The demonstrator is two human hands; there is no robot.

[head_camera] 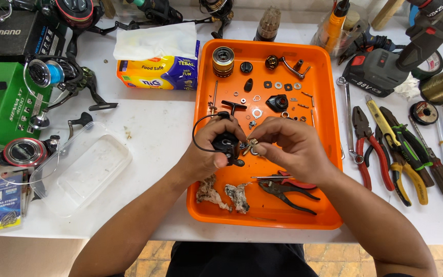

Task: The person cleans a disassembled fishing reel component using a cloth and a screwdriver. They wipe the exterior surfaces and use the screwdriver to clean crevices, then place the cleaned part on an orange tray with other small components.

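On the white tabletop (155,128), a clear plastic lid (85,166) lies left of the orange tray (324,154). Over the tray's middle, the left hand (216,146) has its grip clenched around a black fishing reel body (227,143). Touching it, the right hand (290,146) pinches a small metal part (252,144) between its fingertips. Pliers (285,192) rest in the tray just below; more pliers (367,146) lie right of it.

A white tabletop (160,128) fills the view under even light; past its near edge lies what looks like brown tiled floor (329,254).
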